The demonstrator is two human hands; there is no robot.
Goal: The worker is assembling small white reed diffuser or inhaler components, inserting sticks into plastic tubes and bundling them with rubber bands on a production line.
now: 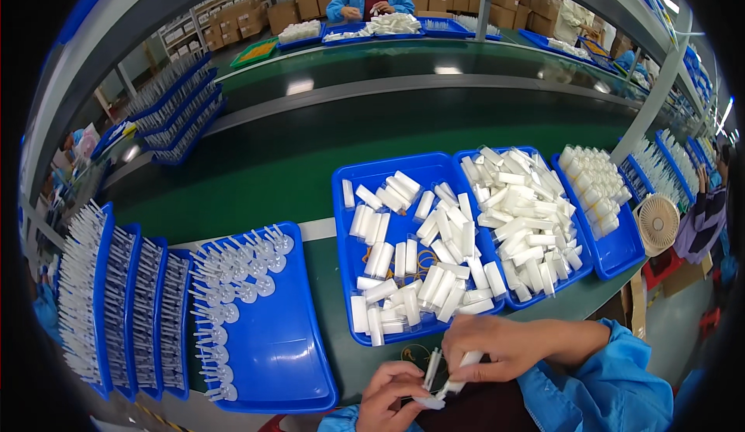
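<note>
At nine o'clock, slender white pump stems with round collars [233,300] are seen laid out in a shallow blue plastic tray [287,354]. At six o'clock, the left hand [396,397] is closed on the lower end of a small white plastic tube [458,378], whose upper end is pinched by the right hand [497,347]. Its long axis is tilted from seven toward one o'clock, between both hands. At twelve o'clock, a blue tray of white capped tubes [411,261] is set just beyond.
</note>
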